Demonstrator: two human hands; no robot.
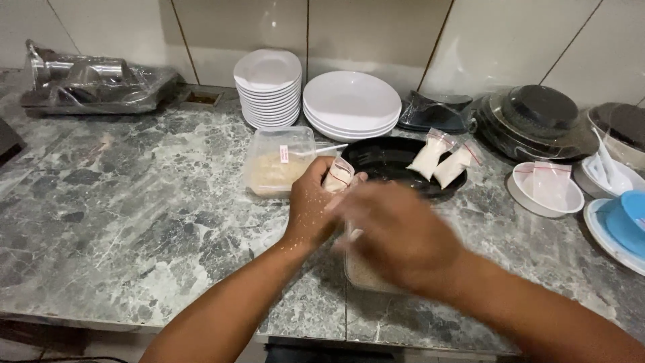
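1. Hands meet at the centre of the frame over a grey marble counter.
2. Left hand is closed around a small clear bag of pale grains with a red strip near its top, held upright just above the counter.
3. Right hand is blurred and lies just right of the bag; I cannot tell whether it is open or closed.
4. Under the right hand sits a clear tub of grains.
5. Behind the hands stands a second clear tub with a white spoon in it.
6. Right of that, a black bowl holds 2 more filled bags.
7. White plates are stacked in the upper middle, against the tiled wall.
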